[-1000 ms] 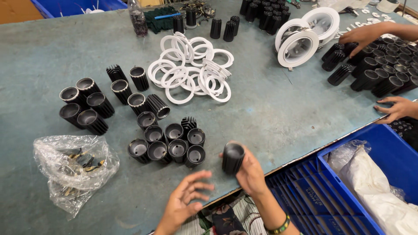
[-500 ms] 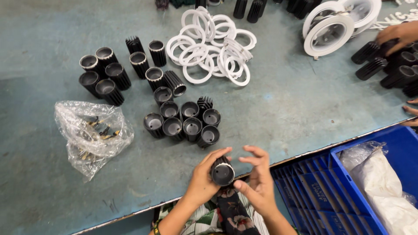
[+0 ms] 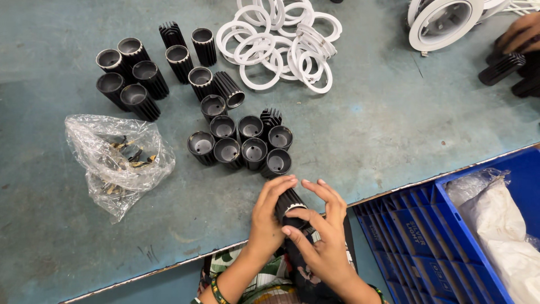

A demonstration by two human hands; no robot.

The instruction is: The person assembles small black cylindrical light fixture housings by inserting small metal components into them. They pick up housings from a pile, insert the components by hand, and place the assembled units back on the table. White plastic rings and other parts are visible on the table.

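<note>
Black finned cylinder [image 3: 288,204] seemingly clasped between both hands' fingers [image 3: 279,188].

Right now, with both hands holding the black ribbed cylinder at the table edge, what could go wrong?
1. The black ribbed cylinder is held by the left hand and the right hand over the edge of the grey-green table; if it slips, it may fall to the lap or floor.
2. The cluster of upright black ribbed cylinders stands just beyond the fingers; a forward reach might topple them.
</note>
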